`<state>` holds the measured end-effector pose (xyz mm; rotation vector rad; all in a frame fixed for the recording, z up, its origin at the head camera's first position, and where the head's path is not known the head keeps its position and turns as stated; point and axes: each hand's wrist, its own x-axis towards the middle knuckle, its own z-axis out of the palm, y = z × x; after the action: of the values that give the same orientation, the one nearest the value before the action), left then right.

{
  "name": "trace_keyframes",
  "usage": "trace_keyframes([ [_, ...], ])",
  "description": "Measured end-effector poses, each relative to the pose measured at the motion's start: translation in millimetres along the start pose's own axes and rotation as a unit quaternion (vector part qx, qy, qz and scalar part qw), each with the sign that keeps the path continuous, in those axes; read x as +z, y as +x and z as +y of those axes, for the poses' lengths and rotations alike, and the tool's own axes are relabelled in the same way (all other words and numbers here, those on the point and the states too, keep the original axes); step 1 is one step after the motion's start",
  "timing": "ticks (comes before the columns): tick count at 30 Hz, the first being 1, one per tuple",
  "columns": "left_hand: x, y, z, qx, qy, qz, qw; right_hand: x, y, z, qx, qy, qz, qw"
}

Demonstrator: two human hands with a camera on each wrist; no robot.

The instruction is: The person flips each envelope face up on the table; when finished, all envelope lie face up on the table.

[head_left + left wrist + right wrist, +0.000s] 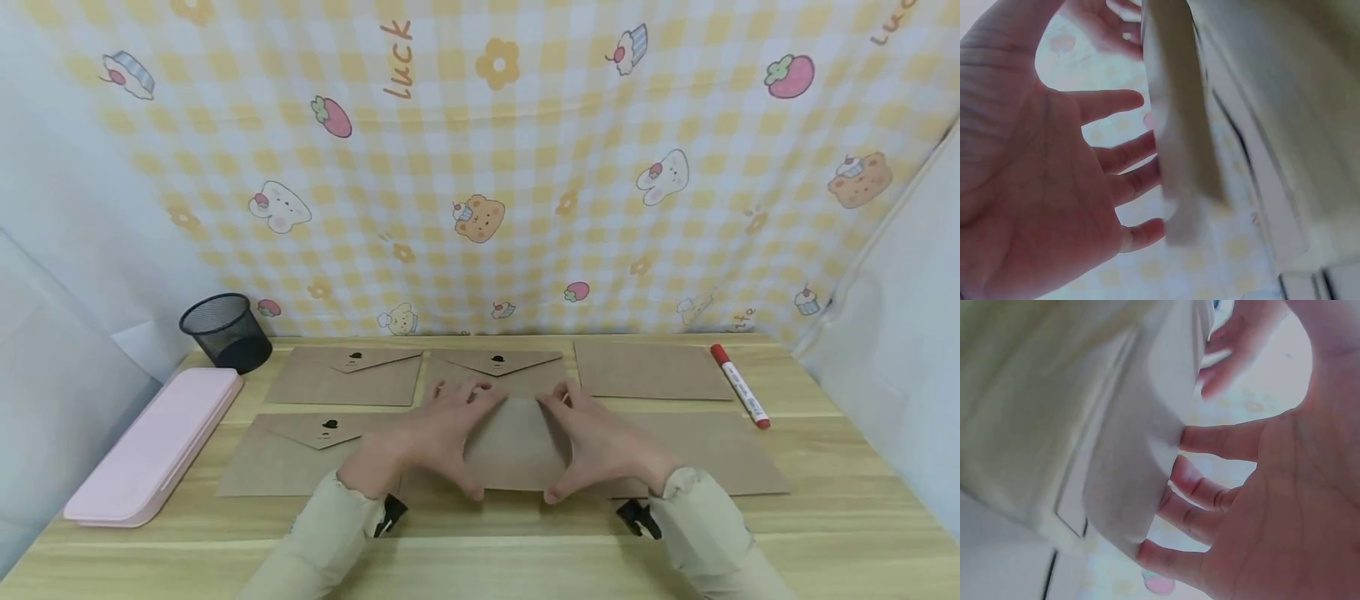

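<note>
A brown kraft-paper envelope [517, 450] stands slightly raised and bowed between my two hands, over the front middle of the table. My left hand [442, 429] grips its left side, thumb at the near corner and fingers toward the far corner. On the opposite side my right hand [600, 437] holds the right edge in the same way. In the right wrist view, fingertips [1194, 437] meet the edge of the bent envelope [1135, 456]. The left wrist view shows fingers [1129, 153] at the side of the envelope [1179, 125], which is blurred there.
Flap-side envelopes with a black hat print lie at back left [352, 387], back middle [525, 379] and front left [285, 458]. Plain-side envelopes lie at back right [652, 371] and front right [712, 454]. Around them are a red marker [740, 385], pink case [157, 442] and black mesh cup [228, 333].
</note>
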<state>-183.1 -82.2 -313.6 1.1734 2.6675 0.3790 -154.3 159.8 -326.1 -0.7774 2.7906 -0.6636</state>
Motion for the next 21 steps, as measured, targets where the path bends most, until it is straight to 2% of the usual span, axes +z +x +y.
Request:
trace_keyframes([
  [6, -12.8, -4.4, -7.6, -0.009, 0.005, 0.013, 0.9999, -11.6, -3.9, 5.6, -0.007, 0.010, 0.020, 1.000],
  [11, -17.1, -5.2, -12.4, -0.012, -0.009, 0.014, 0.9998, -14.5, -4.9, 4.6, -0.030, 0.002, 0.039, 0.999],
  [15, -24.7, -11.2, -24.6, -0.052, -0.019, 0.026, 0.9981, -20.5, -7.0, 2.9, -0.039, -0.011, 0.069, 0.997],
  [18, -33.5, -18.9, -38.1, -0.085, -0.023, 0.040, 0.9953, -27.7, -10.6, 5.1, -0.020, -0.005, 0.085, 0.996],
  [21, -41.7, -26.3, -52.1, -0.094, -0.041, 0.058, 0.9930, -33.8, -13.2, 10.4, -0.017, 0.001, 0.100, 0.995],
])
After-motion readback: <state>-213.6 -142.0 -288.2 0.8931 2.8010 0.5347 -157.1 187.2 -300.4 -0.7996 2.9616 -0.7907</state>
